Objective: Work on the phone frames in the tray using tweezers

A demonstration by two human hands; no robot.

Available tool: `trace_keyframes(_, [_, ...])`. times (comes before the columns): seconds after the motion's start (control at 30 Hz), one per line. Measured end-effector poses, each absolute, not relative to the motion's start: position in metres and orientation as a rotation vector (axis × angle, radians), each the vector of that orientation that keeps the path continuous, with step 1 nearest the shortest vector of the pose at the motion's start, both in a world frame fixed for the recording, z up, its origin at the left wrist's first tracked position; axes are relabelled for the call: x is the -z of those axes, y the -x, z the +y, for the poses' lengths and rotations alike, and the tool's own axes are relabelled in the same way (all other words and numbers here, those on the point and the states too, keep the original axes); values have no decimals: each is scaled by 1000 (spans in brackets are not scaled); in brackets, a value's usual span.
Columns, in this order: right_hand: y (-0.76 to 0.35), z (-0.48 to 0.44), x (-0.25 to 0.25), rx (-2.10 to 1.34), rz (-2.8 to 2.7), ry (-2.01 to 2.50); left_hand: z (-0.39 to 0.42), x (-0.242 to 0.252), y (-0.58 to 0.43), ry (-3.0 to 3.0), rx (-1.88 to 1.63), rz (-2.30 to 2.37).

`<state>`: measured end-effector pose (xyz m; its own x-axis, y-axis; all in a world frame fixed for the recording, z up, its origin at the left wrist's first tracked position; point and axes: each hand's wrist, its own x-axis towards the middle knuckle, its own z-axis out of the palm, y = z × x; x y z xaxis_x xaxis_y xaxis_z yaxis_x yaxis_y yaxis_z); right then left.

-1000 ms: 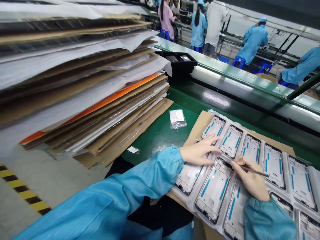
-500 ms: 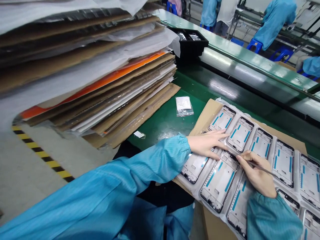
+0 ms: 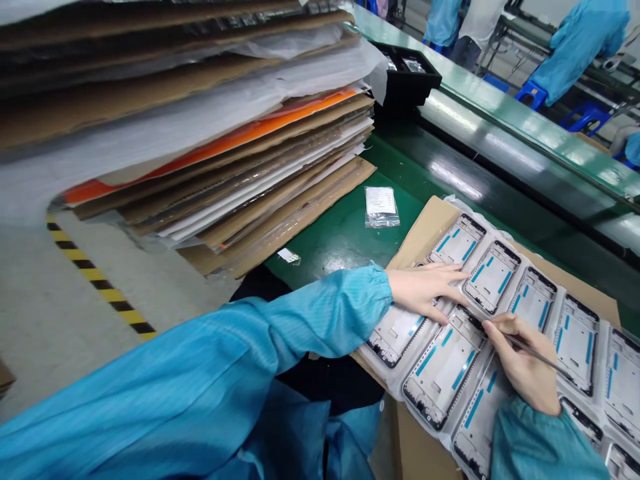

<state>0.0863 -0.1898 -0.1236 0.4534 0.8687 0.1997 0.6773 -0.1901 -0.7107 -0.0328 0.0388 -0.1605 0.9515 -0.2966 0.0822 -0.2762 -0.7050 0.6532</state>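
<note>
My left hand (image 3: 427,288) lies flat, fingers spread, across the upper ends of phone frames in a translucent plastic tray (image 3: 397,389). Its fingertips rest by the top of one silvery phone frame (image 3: 440,373) with black edges and blue strips. My right hand (image 3: 527,363) pinches thin metal tweezers (image 3: 543,358), whose back end slants down to the right. The tweezers' tip is close to the top right corner of that same frame, hidden by my fingers. Several similar frames lie in rows around both hands.
Brown cardboard (image 3: 420,227) lies under the tray. To the left rises a tall stack of cardboard and plastic sheets (image 3: 225,147). A labelled plastic bag (image 3: 381,205) lies on the green table (image 3: 345,233). Behind it stands a black bin (image 3: 410,77). People in blue work beyond the conveyor.
The whole view has shifted slightly, so the stack and bench sit further right. Both hands keep nearly the same place on the phone frame.
</note>
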Motion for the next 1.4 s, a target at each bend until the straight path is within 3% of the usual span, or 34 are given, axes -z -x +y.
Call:
trace_keyframes(0.13, [-89, -196, 129, -372, -1106, 1917, 34, 163, 30, -2321, -38, -337])
trace_keyframes(0.47, [-81, -187, 128, -598, -760, 1538, 23, 161, 23, -2173, -633, -461])
trace_keyframes(1.4, [-79, -181, 131, -645, -626, 1574, 21, 161, 24, -2253, -618, -431])
